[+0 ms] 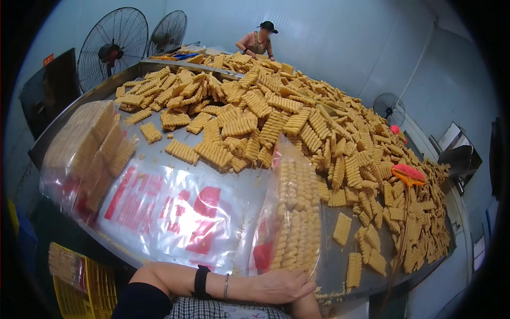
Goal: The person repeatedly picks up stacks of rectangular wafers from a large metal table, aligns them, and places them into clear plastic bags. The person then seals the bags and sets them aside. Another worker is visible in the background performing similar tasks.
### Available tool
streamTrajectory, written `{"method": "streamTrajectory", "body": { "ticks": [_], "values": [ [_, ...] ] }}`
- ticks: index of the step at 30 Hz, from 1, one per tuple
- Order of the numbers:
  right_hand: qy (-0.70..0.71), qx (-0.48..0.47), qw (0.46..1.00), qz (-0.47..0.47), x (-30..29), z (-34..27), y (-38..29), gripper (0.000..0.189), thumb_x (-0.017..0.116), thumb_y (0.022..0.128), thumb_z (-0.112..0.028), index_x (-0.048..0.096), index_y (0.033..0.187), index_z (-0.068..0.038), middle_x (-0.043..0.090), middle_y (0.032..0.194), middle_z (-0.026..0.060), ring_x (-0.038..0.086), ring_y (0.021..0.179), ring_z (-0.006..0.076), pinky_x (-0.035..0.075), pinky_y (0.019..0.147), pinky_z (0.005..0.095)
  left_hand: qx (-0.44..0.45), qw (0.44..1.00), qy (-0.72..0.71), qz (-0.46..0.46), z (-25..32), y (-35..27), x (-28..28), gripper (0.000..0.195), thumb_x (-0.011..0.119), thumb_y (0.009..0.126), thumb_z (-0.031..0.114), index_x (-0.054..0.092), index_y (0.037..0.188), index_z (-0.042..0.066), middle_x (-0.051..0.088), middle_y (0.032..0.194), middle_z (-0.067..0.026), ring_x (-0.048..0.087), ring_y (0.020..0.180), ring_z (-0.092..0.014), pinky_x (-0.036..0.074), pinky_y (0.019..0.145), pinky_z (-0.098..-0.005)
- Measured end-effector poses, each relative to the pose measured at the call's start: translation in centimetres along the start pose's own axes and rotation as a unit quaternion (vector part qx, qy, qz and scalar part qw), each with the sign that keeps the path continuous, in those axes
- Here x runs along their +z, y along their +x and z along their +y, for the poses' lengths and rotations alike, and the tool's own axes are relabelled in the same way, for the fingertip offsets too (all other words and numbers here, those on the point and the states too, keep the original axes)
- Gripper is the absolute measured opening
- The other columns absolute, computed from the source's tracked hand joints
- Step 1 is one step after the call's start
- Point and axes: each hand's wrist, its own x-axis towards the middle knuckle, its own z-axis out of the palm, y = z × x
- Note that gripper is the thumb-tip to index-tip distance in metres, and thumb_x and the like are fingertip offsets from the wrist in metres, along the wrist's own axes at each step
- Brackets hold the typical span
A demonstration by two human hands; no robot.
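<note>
My left hand (285,286) reaches across my body, its fingers curled at the near end of a clear plastic bag (261,251) with red print. Rows of ridged, golden snack bars (297,207) fill that bag, which lies lengthwise away from me. Only part of my right hand or wrist (306,308) shows below the left one; its fingers are hidden. Left of the filled bag, flat printed plastic bags (171,217) lie on the metal table (251,187). Farther left stand filled bags of bars (85,147).
A large heap of loose bars (279,107) covers the table's middle and right. An orange-pink long-handled brush (408,174) leans there. Another person (258,42) stands at the far side. Large fans (112,50) stand at left. A yellow crate (83,283) sits below the table's left edge.
</note>
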Motion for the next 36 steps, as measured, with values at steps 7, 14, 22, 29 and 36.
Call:
{"method": "streamTrajectory", "body": {
  "ticks": [7,14,22,29,36],
  "values": [
    [0.008,0.006,1.0,-0.003,0.2,0.3,0.2,0.082,0.065,0.082,-0.053,0.047,0.143,-0.001,0.068,0.112,0.0217,0.067,0.105,0.033,0.056,0.082,0.0456,-0.036,0.997,-0.06,-0.037,-0.9,-0.6,-0.4,0.018,0.056,0.086,0.014,0.053,0.099,0.002,0.055,0.082,-0.0082,0.062,0.074,-0.023,0.053,0.056,-0.0324],
    [-0.074,0.039,0.985,-0.151,2.0,-3.3,2.3,0.084,0.063,0.083,-0.056,0.046,0.144,-0.001,0.068,0.111,0.0221,0.067,0.104,0.033,0.057,0.08,0.0466,-0.023,0.983,-0.16,-0.089,-0.8,-0.2,-0.2,0.017,0.057,0.086,0.011,0.052,0.1,0.003,0.056,0.082,-0.0115,0.063,0.073,-0.028,0.053,0.058,-0.0394],
    [-0.776,-0.018,0.612,-0.152,11.1,-5.3,8.3,0.101,0.068,0.081,-0.057,0.028,0.153,0.002,0.07,0.104,0.023,0.069,0.097,0.0355,0.056,0.079,0.0448,-0.047,0.958,-0.265,-0.097,-3.1,-2.3,3.8,0.032,0.063,0.084,0.008,0.05,0.113,0.001,0.061,0.086,-0.0189,0.063,0.084,-0.04,0.052,0.067,-0.0469],
    [-0.647,-0.08,0.745,-0.142,9.0,-4.4,9.8,0.128,0.073,0.075,-0.055,-0.004,0.156,0.008,0.069,0.1,0.032,0.07,0.086,0.0405,0.057,0.077,0.0418,-0.08,0.926,-0.348,-0.124,-2.3,-1.7,6.1,0.036,0.066,0.082,0.005,0.053,0.115,0.001,0.06,0.08,-0.0179,0.063,0.076,-0.04,0.052,0.065,-0.0469],
    [-0.722,-0.006,0.672,-0.164,14.8,-10.0,4.9,0.118,0.081,0.074,-0.046,0.013,0.152,0.01,0.07,0.099,0.0286,0.07,0.083,0.0414,0.057,0.076,0.0434,-0.021,0.888,-0.454,-0.065,1.4,1.5,4.2,0.028,0.058,0.083,0.001,0.054,0.111,-0.002,0.063,0.08,-0.0209,0.065,0.074,-0.042,0.053,0.064,-0.0475]
  ]
}}
